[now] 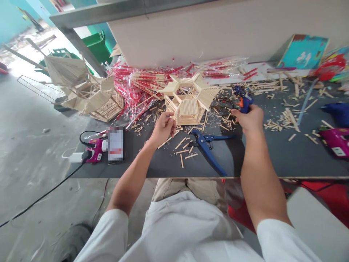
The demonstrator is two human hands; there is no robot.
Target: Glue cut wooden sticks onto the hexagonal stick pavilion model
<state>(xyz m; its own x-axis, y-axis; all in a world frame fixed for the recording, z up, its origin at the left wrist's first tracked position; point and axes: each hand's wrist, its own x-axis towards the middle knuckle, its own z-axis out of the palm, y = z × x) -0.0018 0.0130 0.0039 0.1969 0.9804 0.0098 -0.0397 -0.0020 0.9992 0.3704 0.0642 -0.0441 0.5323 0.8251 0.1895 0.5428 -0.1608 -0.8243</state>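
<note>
A loose white T-shirt [180,229] — wide short sleeves [283,242] ending above the elbows — over khaki bottoms [188,191], probably shorts, though only the lap shows; the forearms [259,178] are bare.

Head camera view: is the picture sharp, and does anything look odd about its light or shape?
In the head view, most things look sharp, with wide-angle stretching near the edges; daylight washes out the floor at upper left; the right forearm shades the dark workbench; a pixelated rectangle hides some detail.
</note>
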